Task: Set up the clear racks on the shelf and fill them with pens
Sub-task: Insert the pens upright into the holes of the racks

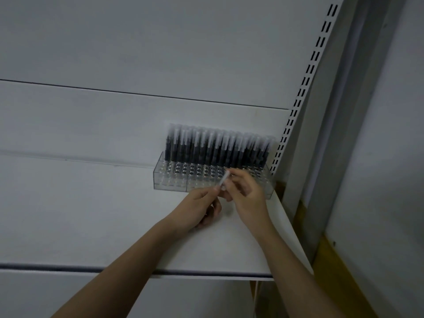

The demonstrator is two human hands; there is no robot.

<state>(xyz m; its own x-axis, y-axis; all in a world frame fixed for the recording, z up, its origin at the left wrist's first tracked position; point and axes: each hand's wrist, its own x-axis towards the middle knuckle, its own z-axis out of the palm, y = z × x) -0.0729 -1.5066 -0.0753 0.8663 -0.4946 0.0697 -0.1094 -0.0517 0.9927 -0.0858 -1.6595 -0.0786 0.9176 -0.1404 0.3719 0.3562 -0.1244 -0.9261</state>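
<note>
The pen is pinched at both ends, right hand near its cap, left hand at its lower end, over the front holes of the rack on the shelf. Both hands' fingers are closed on it. The back rows are full of pens. Misjudging a clear hole could jam the tip or nudge the rack; a loosened pinch would likely drop the pen.
</note>
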